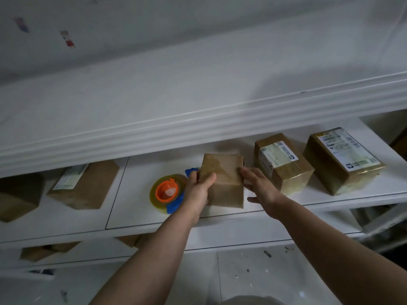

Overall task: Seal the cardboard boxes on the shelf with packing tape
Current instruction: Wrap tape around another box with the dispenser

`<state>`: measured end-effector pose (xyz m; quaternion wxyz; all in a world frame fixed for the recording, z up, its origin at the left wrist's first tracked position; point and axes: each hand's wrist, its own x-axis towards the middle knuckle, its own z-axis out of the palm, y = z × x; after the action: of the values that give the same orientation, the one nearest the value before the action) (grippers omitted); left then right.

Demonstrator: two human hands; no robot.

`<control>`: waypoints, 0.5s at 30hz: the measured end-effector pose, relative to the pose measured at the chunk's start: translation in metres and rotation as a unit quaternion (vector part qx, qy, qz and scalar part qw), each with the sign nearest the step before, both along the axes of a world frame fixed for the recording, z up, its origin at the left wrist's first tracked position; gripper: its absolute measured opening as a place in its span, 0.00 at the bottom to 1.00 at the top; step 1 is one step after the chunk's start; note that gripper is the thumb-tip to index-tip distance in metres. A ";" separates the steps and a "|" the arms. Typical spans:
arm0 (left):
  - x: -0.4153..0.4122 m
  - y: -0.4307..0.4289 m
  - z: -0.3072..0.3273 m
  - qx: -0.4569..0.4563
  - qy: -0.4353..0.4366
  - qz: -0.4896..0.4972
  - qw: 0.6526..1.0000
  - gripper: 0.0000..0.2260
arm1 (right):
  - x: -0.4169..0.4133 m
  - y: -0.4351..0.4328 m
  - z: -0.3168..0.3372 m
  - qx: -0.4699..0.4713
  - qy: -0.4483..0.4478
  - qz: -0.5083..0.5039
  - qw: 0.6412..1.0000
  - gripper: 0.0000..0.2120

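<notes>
On the white shelf (220,219), far left, a dim brown box (17,194) sits half in shadow; beside it a second cardboard box (86,183) carries a pale label on top, its long axis running from the front edge back toward the wall; next comes the tape roll (167,192), a glossy yellowish ring lying flat with an orange plastic core and a blue dispenser part, just beside the left hand (199,190); that hand grips the left side of the middle box (222,181), thumb over the top edge and fingers curled round the side, closed on it; the middle box is plain matte cardboard, roughly cubic, standing near the front of the shelf with shiny tape across its top and a flap end slightly raised at the back; the right hand (262,188) is spread open, fingers straight, fingertips touching the box's right edge, holding nothing; further right stand two taped boxes (284,168) and (343,161), rectangular, glossy, each with a white printed label, long axes angled toward the back left
</notes>
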<state>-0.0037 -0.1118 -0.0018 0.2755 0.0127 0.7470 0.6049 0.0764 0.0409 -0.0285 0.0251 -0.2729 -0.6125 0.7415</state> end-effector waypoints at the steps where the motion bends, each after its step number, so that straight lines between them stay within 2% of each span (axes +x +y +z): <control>1: 0.001 0.000 0.001 0.003 -0.002 0.000 1.000 0.05 | 0.002 0.001 0.000 0.000 0.006 0.008 1.000 0.19; 7: 0.007 -0.001 0.000 -0.015 0.015 0.004 1.000 0.02 | 0.017 0.006 -0.008 0.008 0.051 0.031 0.998 0.17; 15: 0.004 0.003 0.005 -0.004 -0.006 0.015 1.000 0.04 | 0.009 0.009 -0.004 0.001 0.018 0.028 0.999 0.21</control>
<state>0.0008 -0.1090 0.0034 0.2707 -0.0032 0.7479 0.6061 0.0858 0.0495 -0.0322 0.0157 -0.2426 -0.6197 0.7462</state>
